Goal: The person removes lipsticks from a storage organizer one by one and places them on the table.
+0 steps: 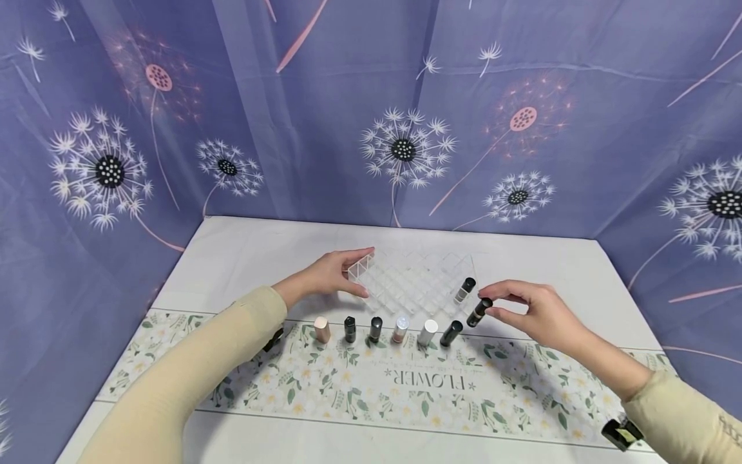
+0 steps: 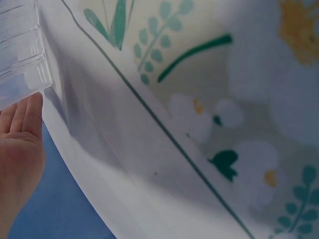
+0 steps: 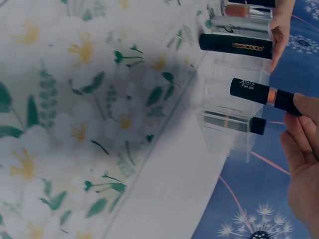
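A clear lipstick organizer (image 1: 406, 283) with a grid of slots lies on the white table. My left hand (image 1: 333, 272) touches its left end, thumb at the front corner and straight fingers toward the back; in the left wrist view the fingers (image 2: 31, 115) lie against its clear wall. My right hand (image 1: 536, 309) pinches a black lipstick (image 1: 479, 312) with a rose-gold band by one end, just outside the organizer's front right. Another black-capped lipstick (image 1: 466, 290) stands in a slot at the right end. In the right wrist view, white lettering shows on the held lipstick (image 3: 251, 91).
In front of the organizer runs a row of lipsticks: rose-gold (image 1: 321, 329), black (image 1: 350, 329), another black (image 1: 375, 329), silver (image 1: 400, 328), white (image 1: 428, 332) and black (image 1: 451, 333). A floral cloth strip (image 1: 359, 386) crosses the table. A purple dandelion curtain (image 1: 324, 129) surrounds it.
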Demonstrator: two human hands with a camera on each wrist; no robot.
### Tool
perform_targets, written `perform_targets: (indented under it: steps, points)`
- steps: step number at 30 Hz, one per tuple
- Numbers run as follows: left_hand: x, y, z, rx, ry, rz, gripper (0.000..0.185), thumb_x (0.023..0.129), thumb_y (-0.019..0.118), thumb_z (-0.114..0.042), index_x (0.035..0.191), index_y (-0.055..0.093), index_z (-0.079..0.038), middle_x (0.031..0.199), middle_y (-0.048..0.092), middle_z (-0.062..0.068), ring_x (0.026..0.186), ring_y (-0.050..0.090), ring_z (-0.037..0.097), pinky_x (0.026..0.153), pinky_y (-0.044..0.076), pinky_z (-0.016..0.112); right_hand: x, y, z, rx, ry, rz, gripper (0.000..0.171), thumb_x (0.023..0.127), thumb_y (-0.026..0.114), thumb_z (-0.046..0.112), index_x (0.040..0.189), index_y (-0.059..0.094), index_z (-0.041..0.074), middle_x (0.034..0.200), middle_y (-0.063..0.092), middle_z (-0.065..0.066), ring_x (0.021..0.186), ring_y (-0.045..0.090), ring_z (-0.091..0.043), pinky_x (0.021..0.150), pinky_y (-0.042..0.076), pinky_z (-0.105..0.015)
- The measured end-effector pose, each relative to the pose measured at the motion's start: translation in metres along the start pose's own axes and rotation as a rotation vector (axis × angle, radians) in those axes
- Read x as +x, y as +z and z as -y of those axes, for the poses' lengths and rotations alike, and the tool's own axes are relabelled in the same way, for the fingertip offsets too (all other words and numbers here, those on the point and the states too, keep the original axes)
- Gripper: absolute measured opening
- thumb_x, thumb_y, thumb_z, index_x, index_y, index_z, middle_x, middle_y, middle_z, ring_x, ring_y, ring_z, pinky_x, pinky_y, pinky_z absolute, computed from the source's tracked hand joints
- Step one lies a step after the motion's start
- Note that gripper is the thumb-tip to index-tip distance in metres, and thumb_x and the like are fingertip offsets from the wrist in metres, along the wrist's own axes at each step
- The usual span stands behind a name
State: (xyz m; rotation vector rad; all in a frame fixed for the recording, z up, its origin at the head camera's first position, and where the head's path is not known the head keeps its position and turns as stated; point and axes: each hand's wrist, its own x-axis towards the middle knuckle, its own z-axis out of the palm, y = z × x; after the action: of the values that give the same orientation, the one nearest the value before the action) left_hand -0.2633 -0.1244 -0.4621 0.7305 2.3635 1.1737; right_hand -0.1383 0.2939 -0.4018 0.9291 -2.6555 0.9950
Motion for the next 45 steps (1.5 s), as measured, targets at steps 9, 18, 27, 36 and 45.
perform_targets:
  steps: [9, 18, 27, 36, 45]
  points:
    - [0.0, 0.001, 0.002, 0.004, 0.009, -0.002, 0.102, 0.084, 0.095, -0.026, 0.168, 0.038, -0.025, 0.169, 0.041, 0.007, 0.142, 0.056, 0.024, 0.096, 0.055, 0.033, -0.015, 0.015, -0.004, 0.017, 0.015, 0.017, 0.043, 0.086, 0.084, -0.008, 0.122, 0.078, 0.015, 0.119, 0.078, 0.002, 0.111, 0.071, -0.002, 0.099, 0.051, -0.011]
    - [0.001, 0.001, 0.002, 0.008, 0.007, -0.006, 0.101, 0.085, 0.095, -0.027, 0.168, 0.038, -0.021, 0.169, 0.041, 0.008, 0.146, 0.053, 0.026, 0.104, 0.055, 0.037, -0.022, 0.024, -0.006, 0.035, -0.024, 0.01, 0.045, 0.083, 0.086, -0.009, 0.121, 0.078, 0.013, 0.117, 0.079, 0.0, 0.108, 0.074, -0.009, 0.098, 0.052, -0.011]
    - [0.0, 0.0, 0.001, 0.003, 0.016, -0.005, 0.101, 0.084, 0.095, -0.026, 0.168, 0.039, -0.024, 0.169, 0.042, 0.007, 0.151, 0.047, 0.027, 0.11, 0.053, 0.039, -0.029, 0.029, -0.009, 0.044, 0.025, 0.027, 0.044, 0.083, 0.085, -0.009, 0.12, 0.078, 0.012, 0.118, 0.078, 0.002, 0.11, 0.072, -0.004, 0.097, 0.053, -0.012]
    - [0.0, -0.001, 0.0, 0.002, 0.007, -0.004, 0.102, 0.084, 0.095, -0.025, 0.168, 0.038, -0.023, 0.169, 0.04, 0.006, 0.152, 0.046, 0.028, 0.114, 0.051, 0.04, -0.032, 0.03, -0.01, 0.042, 0.044, 0.043, 0.042, 0.084, 0.085, -0.008, 0.122, 0.077, 0.01, 0.12, 0.078, 0.003, 0.111, 0.071, -0.003, 0.097, 0.053, -0.012]
    - [0.0, 0.0, -0.001, 0.0, -0.005, -0.002, 0.102, 0.084, 0.095, -0.025, 0.169, 0.037, -0.023, 0.169, 0.04, 0.007, 0.151, 0.047, 0.028, 0.113, 0.051, 0.04, -0.035, 0.029, -0.009, 0.047, 0.061, 0.051, 0.043, 0.084, 0.086, -0.006, 0.123, 0.077, 0.012, 0.122, 0.077, 0.002, 0.113, 0.071, -0.003, 0.097, 0.054, -0.014]
